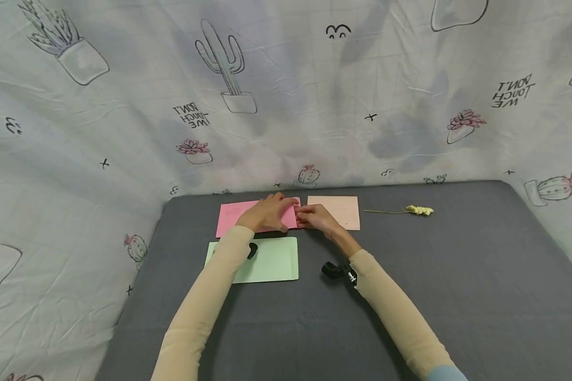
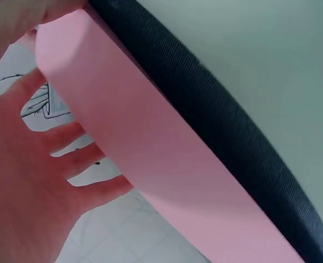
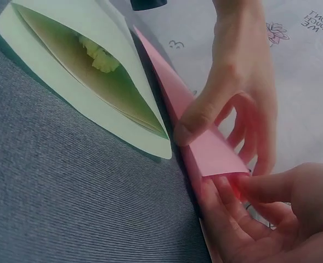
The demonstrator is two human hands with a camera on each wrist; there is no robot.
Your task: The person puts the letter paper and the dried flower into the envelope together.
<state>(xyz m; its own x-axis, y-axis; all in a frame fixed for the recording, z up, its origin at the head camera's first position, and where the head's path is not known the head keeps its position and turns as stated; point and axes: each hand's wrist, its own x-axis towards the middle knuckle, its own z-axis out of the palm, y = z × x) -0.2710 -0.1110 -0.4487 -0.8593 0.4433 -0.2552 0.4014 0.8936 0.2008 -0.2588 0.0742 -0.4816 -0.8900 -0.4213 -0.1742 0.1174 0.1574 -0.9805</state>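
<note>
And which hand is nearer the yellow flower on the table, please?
The right hand, left of the yellow flower; the left hand is farther left, holding the pink envelope.

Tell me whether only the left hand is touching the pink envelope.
No, the right wrist view shows the right hand touching the pink envelope at its open end too.

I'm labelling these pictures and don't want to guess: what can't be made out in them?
Inside of the pink envelope: right wrist view, blocked by the right hand at its opening.
Lower part of the yellow flower in the green envelope: right wrist view, hidden by that envelope's paper.
Part of the left hand's thumb: left wrist view, cut off by the top edge.
Whether the peach paper is envelope or card: head view, too small.
</note>
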